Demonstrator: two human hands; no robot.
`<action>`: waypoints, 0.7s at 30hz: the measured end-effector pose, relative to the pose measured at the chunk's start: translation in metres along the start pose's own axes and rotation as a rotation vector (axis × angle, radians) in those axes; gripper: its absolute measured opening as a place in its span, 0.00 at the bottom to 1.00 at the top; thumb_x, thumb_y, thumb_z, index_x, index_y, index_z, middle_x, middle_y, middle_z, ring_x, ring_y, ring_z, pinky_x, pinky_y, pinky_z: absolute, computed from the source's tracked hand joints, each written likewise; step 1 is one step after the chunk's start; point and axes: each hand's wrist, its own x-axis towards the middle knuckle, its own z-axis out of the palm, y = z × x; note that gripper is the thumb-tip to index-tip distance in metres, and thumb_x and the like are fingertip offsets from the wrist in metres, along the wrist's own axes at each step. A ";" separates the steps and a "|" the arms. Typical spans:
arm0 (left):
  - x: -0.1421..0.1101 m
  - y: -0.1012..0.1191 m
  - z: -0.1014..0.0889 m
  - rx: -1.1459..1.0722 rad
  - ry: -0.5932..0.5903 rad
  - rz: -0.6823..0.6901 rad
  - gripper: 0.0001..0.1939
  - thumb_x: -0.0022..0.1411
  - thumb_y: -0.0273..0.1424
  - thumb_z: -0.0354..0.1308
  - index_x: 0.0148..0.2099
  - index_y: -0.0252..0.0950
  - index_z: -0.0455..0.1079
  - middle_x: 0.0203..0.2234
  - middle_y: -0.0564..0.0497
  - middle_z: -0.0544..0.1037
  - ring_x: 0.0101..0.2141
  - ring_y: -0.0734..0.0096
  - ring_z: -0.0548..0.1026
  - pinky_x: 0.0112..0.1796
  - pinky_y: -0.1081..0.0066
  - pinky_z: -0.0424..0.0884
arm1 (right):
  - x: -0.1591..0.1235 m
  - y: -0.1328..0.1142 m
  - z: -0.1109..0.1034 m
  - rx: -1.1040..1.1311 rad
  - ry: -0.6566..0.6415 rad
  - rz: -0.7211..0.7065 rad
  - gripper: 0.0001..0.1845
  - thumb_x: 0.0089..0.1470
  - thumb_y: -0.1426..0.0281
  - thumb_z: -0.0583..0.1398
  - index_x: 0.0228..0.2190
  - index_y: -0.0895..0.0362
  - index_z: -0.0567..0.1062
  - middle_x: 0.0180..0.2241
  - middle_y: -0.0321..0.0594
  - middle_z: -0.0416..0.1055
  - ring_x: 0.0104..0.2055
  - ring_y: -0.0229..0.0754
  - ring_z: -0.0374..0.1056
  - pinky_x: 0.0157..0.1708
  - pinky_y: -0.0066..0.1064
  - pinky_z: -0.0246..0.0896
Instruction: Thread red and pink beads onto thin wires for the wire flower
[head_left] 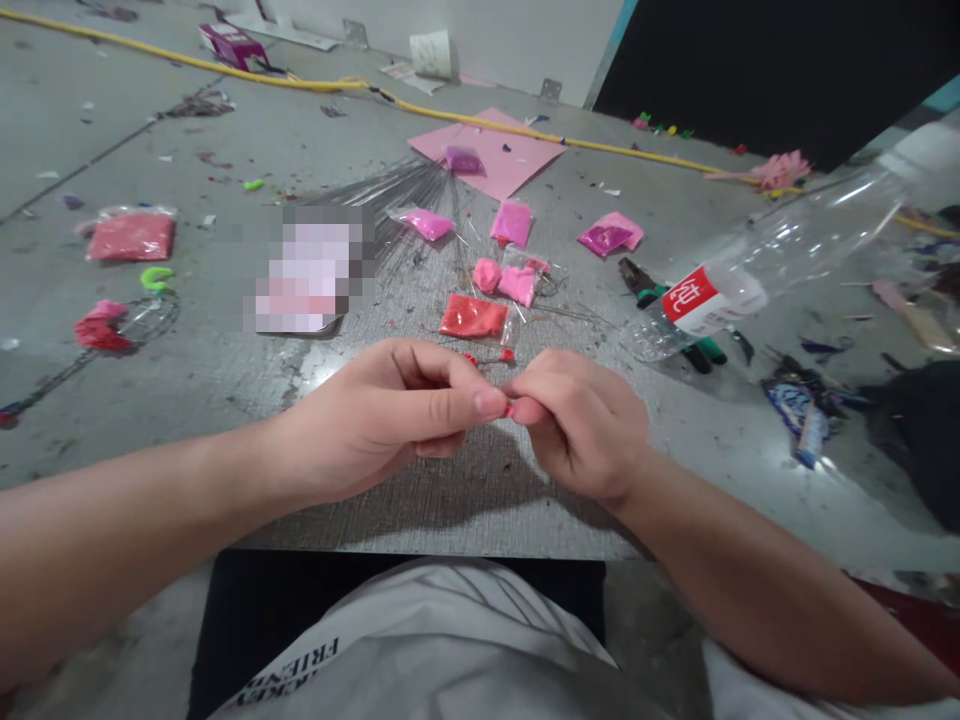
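Pinching narrowly with the left hand (390,420) and the right hand (585,420), nearly thumb to thumb, at a tiny red clay piece (510,410). Holding it above the grey table (390,520), on the near side of a bag of red clay (472,317). Facing, farther back, a pink clay ball (487,274), and to the right, a clear plastic bottle (810,230) partly covering pliers (637,280).

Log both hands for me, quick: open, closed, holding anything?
Left hand: closed, thumb and fingers pinching a small red piece.
Right hand: closed, thumb and forefinger pinched at the same small red piece.
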 end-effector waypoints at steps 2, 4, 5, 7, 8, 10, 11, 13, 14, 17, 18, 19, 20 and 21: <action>-0.001 0.001 0.000 0.010 0.009 0.006 0.09 0.56 0.34 0.74 0.28 0.36 0.80 0.19 0.53 0.71 0.20 0.80 0.61 0.20 0.76 0.55 | 0.000 0.001 0.001 0.002 0.005 -0.014 0.05 0.71 0.71 0.56 0.42 0.55 0.72 0.31 0.37 0.78 0.32 0.38 0.72 0.35 0.31 0.67; -0.001 0.001 -0.001 0.023 0.016 0.018 0.10 0.56 0.35 0.74 0.28 0.36 0.80 0.21 0.52 0.72 0.21 0.79 0.62 0.20 0.76 0.56 | 0.000 0.001 0.001 -0.005 0.011 -0.016 0.04 0.70 0.72 0.56 0.43 0.55 0.72 0.31 0.38 0.78 0.32 0.38 0.72 0.35 0.31 0.67; -0.001 0.001 -0.001 0.034 0.021 0.023 0.10 0.56 0.35 0.74 0.29 0.36 0.80 0.21 0.52 0.73 0.21 0.79 0.62 0.21 0.76 0.57 | 0.000 0.001 0.002 -0.014 0.017 -0.009 0.04 0.70 0.72 0.56 0.43 0.55 0.73 0.31 0.37 0.78 0.32 0.39 0.72 0.35 0.31 0.67; -0.002 0.001 -0.002 0.065 0.035 0.030 0.10 0.56 0.36 0.73 0.30 0.35 0.80 0.21 0.52 0.73 0.21 0.79 0.62 0.21 0.76 0.57 | -0.001 0.000 0.002 -0.031 0.027 0.005 0.05 0.70 0.71 0.56 0.42 0.54 0.73 0.30 0.37 0.78 0.31 0.39 0.72 0.34 0.32 0.67; -0.002 0.001 -0.002 0.079 0.041 0.032 0.10 0.56 0.36 0.73 0.30 0.35 0.80 0.21 0.52 0.73 0.21 0.79 0.62 0.21 0.76 0.56 | -0.001 0.000 0.002 -0.039 0.028 0.012 0.05 0.70 0.71 0.56 0.42 0.54 0.73 0.30 0.37 0.78 0.31 0.39 0.71 0.33 0.32 0.66; -0.002 0.001 -0.003 0.091 0.048 0.036 0.11 0.56 0.36 0.74 0.29 0.35 0.79 0.21 0.52 0.73 0.21 0.79 0.62 0.21 0.76 0.56 | -0.001 0.000 0.002 -0.053 0.023 0.019 0.05 0.70 0.71 0.56 0.42 0.55 0.73 0.30 0.38 0.77 0.31 0.40 0.71 0.33 0.32 0.66; -0.002 0.001 -0.003 0.089 0.049 0.039 0.11 0.55 0.37 0.74 0.29 0.35 0.79 0.21 0.52 0.73 0.21 0.79 0.62 0.21 0.76 0.56 | -0.001 -0.001 0.002 -0.061 0.022 0.018 0.05 0.70 0.71 0.56 0.43 0.55 0.73 0.30 0.38 0.77 0.31 0.40 0.71 0.33 0.33 0.66; -0.002 0.001 -0.003 0.091 0.047 0.042 0.11 0.55 0.37 0.74 0.30 0.36 0.80 0.22 0.52 0.73 0.21 0.79 0.62 0.21 0.76 0.55 | -0.001 -0.001 0.002 -0.066 0.021 0.019 0.05 0.70 0.70 0.56 0.42 0.55 0.73 0.30 0.39 0.77 0.31 0.40 0.70 0.33 0.32 0.66; -0.002 0.001 -0.004 0.099 0.043 0.045 0.10 0.56 0.37 0.74 0.31 0.36 0.81 0.21 0.52 0.73 0.22 0.79 0.61 0.21 0.76 0.56 | -0.001 -0.001 0.002 -0.064 0.020 0.020 0.06 0.70 0.70 0.56 0.42 0.55 0.73 0.30 0.38 0.77 0.31 0.40 0.70 0.32 0.32 0.66; -0.003 0.000 -0.006 0.135 0.021 0.062 0.08 0.58 0.37 0.73 0.33 0.37 0.83 0.21 0.53 0.71 0.23 0.78 0.62 0.22 0.76 0.56 | 0.000 -0.002 0.002 -0.060 0.025 0.031 0.06 0.70 0.71 0.56 0.41 0.55 0.73 0.30 0.38 0.77 0.30 0.39 0.69 0.32 0.32 0.65; -0.003 -0.001 -0.006 0.139 0.018 0.066 0.08 0.58 0.36 0.73 0.34 0.38 0.83 0.21 0.53 0.71 0.23 0.78 0.62 0.23 0.76 0.56 | 0.000 -0.002 0.002 -0.060 0.029 0.032 0.06 0.70 0.71 0.56 0.41 0.56 0.73 0.30 0.38 0.77 0.30 0.39 0.69 0.32 0.32 0.64; -0.003 -0.001 -0.007 0.138 0.018 0.068 0.07 0.58 0.36 0.73 0.34 0.38 0.83 0.21 0.53 0.72 0.23 0.78 0.62 0.23 0.76 0.56 | 0.000 -0.002 0.003 -0.058 0.035 0.032 0.06 0.70 0.71 0.56 0.41 0.56 0.73 0.30 0.38 0.77 0.30 0.39 0.69 0.32 0.31 0.64; -0.003 -0.001 -0.007 0.136 0.021 0.066 0.07 0.58 0.36 0.73 0.34 0.38 0.83 0.22 0.53 0.72 0.23 0.78 0.62 0.23 0.76 0.56 | 0.000 -0.002 0.003 -0.057 0.038 0.034 0.06 0.70 0.71 0.56 0.40 0.56 0.73 0.29 0.39 0.77 0.30 0.39 0.69 0.31 0.31 0.63; -0.004 -0.002 -0.007 0.135 0.025 0.064 0.07 0.58 0.36 0.73 0.34 0.38 0.83 0.22 0.53 0.72 0.23 0.78 0.62 0.23 0.76 0.56 | -0.001 -0.002 0.003 -0.057 0.036 0.035 0.06 0.70 0.71 0.56 0.40 0.57 0.74 0.29 0.39 0.77 0.30 0.39 0.69 0.31 0.31 0.63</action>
